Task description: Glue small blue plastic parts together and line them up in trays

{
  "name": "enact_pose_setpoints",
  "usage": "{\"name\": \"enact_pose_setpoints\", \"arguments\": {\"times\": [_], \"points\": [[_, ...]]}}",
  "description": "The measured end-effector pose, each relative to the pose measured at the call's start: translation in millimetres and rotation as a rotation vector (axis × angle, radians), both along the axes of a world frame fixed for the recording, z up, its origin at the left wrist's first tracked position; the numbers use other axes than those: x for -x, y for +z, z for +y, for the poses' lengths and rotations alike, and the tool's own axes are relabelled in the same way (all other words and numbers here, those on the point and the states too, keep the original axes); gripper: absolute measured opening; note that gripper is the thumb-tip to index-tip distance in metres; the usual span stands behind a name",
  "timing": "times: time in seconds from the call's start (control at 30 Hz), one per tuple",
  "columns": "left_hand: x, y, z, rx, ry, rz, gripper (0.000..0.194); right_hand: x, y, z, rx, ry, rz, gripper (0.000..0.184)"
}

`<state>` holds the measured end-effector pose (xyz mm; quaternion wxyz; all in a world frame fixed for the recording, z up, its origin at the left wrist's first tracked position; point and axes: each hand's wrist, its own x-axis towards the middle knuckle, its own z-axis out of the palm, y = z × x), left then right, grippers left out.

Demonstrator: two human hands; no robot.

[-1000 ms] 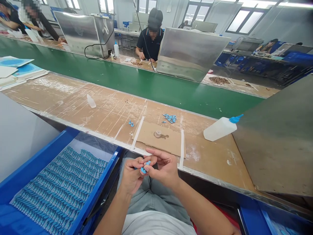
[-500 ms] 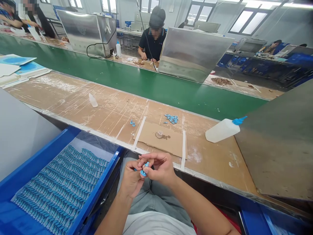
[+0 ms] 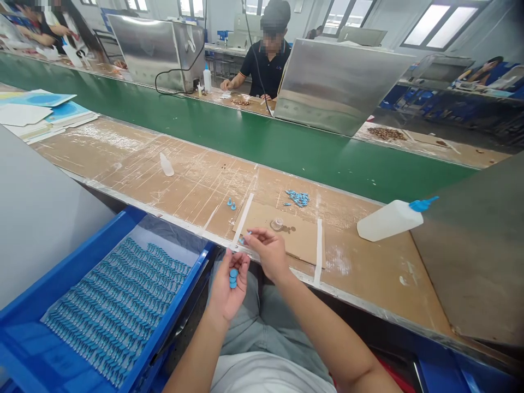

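My left hand (image 3: 224,297) is palm up over my lap, fingers curled around several small blue round-headed pieces (image 3: 233,279). Just above it, at the table's front edge, my right hand (image 3: 273,255) pinches a small blue piece (image 3: 242,240), partly covered by the fingertips. Beyond the right hand, a small clear cup (image 3: 277,224) stands on a cardboard sheet (image 3: 305,243) with dark wet spots beside it. A pile of small blue pieces (image 3: 298,198) lies behind the cardboard. A couple of blue round-based pieces (image 3: 231,204) stand to its left.
At my left, a blue tray (image 3: 164,322) holds rows of small blue pieces. A white bottle with blue nozzle (image 3: 388,221) lies at the right beside a metal panel (image 3: 475,245). A small bottle (image 3: 166,165) is at left. Past the green belt (image 3: 229,131) a person works.
My hands have come apart: the right has moved up toward the cardboard with a small blue piece, while the left has turned palm up, showing blue pieces. The view has shifted slightly.
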<state>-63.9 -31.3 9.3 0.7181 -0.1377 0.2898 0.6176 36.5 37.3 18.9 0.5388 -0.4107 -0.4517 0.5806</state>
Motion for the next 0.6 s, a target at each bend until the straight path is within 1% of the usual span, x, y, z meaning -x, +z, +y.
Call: {"name": "enact_pose_setpoints", "arguments": {"times": [0.07,0.17,0.23,0.3,0.37,0.43,0.5,0.6], "points": [[5,-1.1,3,0.037,0.036,-0.011,0.018,5,-6.4,24,-0.119,-0.071,-0.218,0.026],[14,-2.8,4,0.030,0.084,-0.017,0.022,14,-20.2,59,-0.333,-0.159,-0.649,0.023],[19,-3.7,2,0.019,0.098,-0.027,0.024,19,-30.1,77,-0.427,-0.171,-0.888,0.022],[24,-4.9,1,0.010,0.110,-0.030,0.025,24,-38.6,89,-0.475,-0.157,-1.064,0.022],[27,-6.4,0,-0.001,0.123,-0.026,0.025,28,-44.6,95,-0.486,-0.131,-1.199,0.022],[30,-7.8,0,-0.010,0.134,-0.021,0.025,30,-48.2,98,-0.483,-0.113,-1.292,0.022],[32,-8.5,0,-0.021,0.138,-0.017,0.025,32,-49.7,99,-0.482,-0.103,-1.337,0.023],[32,-7.4,1,-0.035,0.133,-0.012,0.025,31,-47.1,99,-0.478,-0.106,-1.343,0.024]]}}
